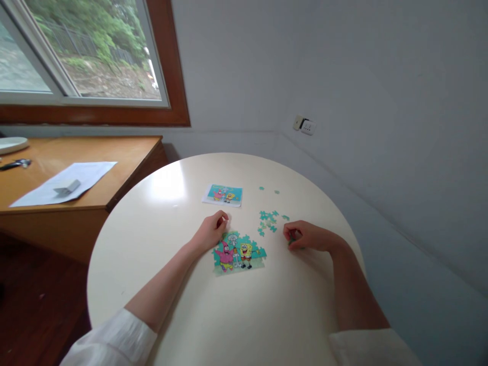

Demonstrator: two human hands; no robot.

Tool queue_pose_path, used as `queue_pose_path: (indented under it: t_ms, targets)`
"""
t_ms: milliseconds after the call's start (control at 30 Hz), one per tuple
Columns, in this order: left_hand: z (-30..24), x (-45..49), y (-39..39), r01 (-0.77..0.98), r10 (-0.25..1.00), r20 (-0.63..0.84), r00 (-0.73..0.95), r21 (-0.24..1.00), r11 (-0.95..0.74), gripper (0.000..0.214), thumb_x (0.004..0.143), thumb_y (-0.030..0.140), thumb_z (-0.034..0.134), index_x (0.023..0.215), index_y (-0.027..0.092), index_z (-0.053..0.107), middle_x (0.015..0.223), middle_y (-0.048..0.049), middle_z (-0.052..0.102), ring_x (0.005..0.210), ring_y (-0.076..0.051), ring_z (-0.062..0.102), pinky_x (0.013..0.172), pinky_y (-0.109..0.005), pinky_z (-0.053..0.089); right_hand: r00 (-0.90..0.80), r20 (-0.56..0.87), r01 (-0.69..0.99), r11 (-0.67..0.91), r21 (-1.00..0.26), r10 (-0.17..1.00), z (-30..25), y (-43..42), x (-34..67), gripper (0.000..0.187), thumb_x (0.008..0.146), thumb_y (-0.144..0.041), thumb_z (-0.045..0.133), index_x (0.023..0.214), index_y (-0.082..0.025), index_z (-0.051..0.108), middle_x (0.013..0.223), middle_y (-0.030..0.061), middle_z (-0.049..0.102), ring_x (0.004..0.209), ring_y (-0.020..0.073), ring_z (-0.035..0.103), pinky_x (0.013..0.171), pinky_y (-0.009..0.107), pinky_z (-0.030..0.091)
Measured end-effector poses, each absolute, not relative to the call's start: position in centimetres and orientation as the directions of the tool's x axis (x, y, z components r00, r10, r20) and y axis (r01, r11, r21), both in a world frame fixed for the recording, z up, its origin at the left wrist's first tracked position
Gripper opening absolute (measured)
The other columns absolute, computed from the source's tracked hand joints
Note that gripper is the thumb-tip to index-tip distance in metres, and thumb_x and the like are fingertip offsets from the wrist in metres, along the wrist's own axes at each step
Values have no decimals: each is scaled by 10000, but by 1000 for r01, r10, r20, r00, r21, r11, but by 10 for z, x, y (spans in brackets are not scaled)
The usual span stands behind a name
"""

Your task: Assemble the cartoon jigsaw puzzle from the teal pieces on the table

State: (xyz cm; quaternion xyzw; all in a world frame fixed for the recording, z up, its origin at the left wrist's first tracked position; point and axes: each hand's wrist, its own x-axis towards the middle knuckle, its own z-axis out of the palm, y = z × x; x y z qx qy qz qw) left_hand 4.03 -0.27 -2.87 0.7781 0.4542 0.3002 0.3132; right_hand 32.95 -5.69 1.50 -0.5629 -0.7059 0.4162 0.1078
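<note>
A partly joined jigsaw puzzle point(244, 254) with cartoon figures on a teal ground lies on the round table. At its upper left edge rests my left hand point(209, 231), fingers curled in; whatever they may hold is hidden. To the right of the puzzle, my right hand point(310, 236) is closed in a pinch low over the table. A small green puzzle piece point(293, 239) shows between its thumb and fingers. Several loose teal pieces point(268, 219) lie in a cluster between the hands, beyond the puzzle. Behind my left hand is a picture card point(224, 195) with the same cartoon figures.
Two single pieces, one piece point(261, 188) and another piece point(277, 192), lie farther back on the white round table point(141, 259). A wooden desk point(129, 152) with a paper sheet point(87, 173) stands at the left. Walls close in behind and right.
</note>
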Motion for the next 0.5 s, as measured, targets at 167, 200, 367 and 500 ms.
queue_pose_path:
  t_ms: [167,200,367,500]
  targets:
    - [-29,41,-2,519,893,187,410,757,-397,150,786,238,380,833,179,509,570,41,480,523,-96,437,522,-220,325,-300,-180,605,41,-796,937,14,-54,319,118,572,-228,636,587,-164,538,567,-28,523,561,105,466,541,231,363]
    - [-29,41,-2,520,893,186,409,757,-396,147,786,236,381,831,179,508,574,41,480,526,-96,437,525,-220,325,-250,-121,550,38,-834,961,12,-52,314,144,577,-251,648,604,-164,536,586,-23,539,584,110,490,564,236,383]
    - [-31,41,0,526,895,183,407,754,-393,139,786,224,382,831,180,506,582,41,478,533,-95,436,525,-219,320,9,80,227,76,-971,997,-4,-41,279,301,533,-347,722,634,-173,498,622,-7,581,587,120,548,583,256,437]
    - [-32,41,0,522,895,184,407,757,-393,139,781,213,383,837,181,507,579,44,478,532,-94,437,521,-217,318,67,137,145,126,-981,988,-15,-37,254,296,537,-376,712,674,-162,559,582,-10,570,526,108,524,513,245,425]
